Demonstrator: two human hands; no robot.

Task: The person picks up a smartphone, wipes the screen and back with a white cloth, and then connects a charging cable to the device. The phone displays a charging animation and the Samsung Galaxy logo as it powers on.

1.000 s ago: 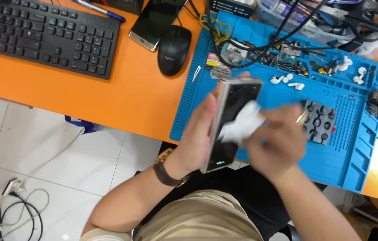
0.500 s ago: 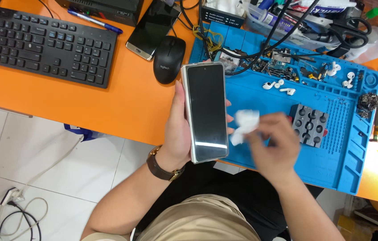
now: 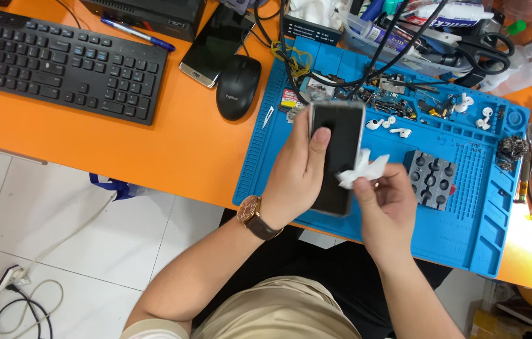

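My left hand [image 3: 297, 179] grips a dark, glossy rectangular smartphone [image 3: 336, 157], fingers wrapped round its left edge and the thumb pressed flat on the glass near the top. The phone is held upright above the near edge of the blue silicone repair mat [image 3: 467, 213], screen facing up at me. My right hand [image 3: 386, 210] pinches a small crumpled white wipe [image 3: 361, 171] between thumb and fingertips, fingers drawn in narrow; the wipe touches the phone's right edge about halfway down. A brown-strapped wristwatch with a gold case [image 3: 255, 215] sits on the left wrist. On the mat, just right of the wipe, a grey block with round holes [image 3: 432, 177] rests flat; white earbuds [image 3: 390, 124] and small loose parts lie further back. The mat lies on an orange desk [image 3: 153, 150]. To its left, well apart from the hands: a black computer mouse [image 3: 238, 86], a second dark smartphone lying face up [image 3: 217, 45], and a black keyboard [image 3: 59, 59] with a blue pen [image 3: 137, 33] behind it. Black cables [image 3: 354, 75] cross the mat's far side.
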